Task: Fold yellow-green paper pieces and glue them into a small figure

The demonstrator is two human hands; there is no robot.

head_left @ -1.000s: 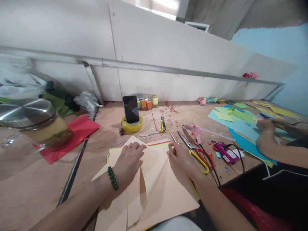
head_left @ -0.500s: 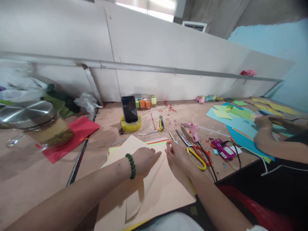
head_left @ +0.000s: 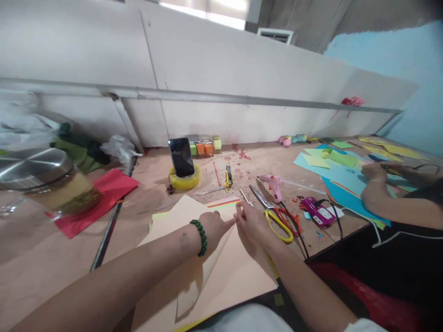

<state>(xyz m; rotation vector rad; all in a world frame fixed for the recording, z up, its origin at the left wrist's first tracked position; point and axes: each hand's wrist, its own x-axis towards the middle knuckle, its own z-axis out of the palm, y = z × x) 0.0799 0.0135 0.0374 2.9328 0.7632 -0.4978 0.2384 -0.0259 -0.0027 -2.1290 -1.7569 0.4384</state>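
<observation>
A peach paper sheet (head_left: 185, 214) lies folded over diagonally, its lower flap curling up, on top of more peach paper (head_left: 238, 276). My left hand (head_left: 215, 230), below a green bead bracelet (head_left: 200, 237), is closed at the folded sheet with its index finger stretched along the fold to the top. My right hand (head_left: 252, 223) pinches the fold's upper end, and its fingertips meet the left index finger there. Colored paper edges (head_left: 221, 202) show at the stack's back. Just right of my right hand lie scissors (head_left: 279, 226) with yellow and red handles.
A phone (head_left: 182, 157) leans on a yellow tape roll (head_left: 187, 181). A box cutter (head_left: 229, 176), a pink glue gun (head_left: 273, 184) and a purple power strip (head_left: 316, 212) lie around. A glass jar (head_left: 65, 193) stands left on red paper (head_left: 121, 182). A co-worker's arm (head_left: 391, 198) is at right.
My left hand has slid slightly along the fold toward my right hand, closing the gap between their fingertips. The whole view has shifted a little.
</observation>
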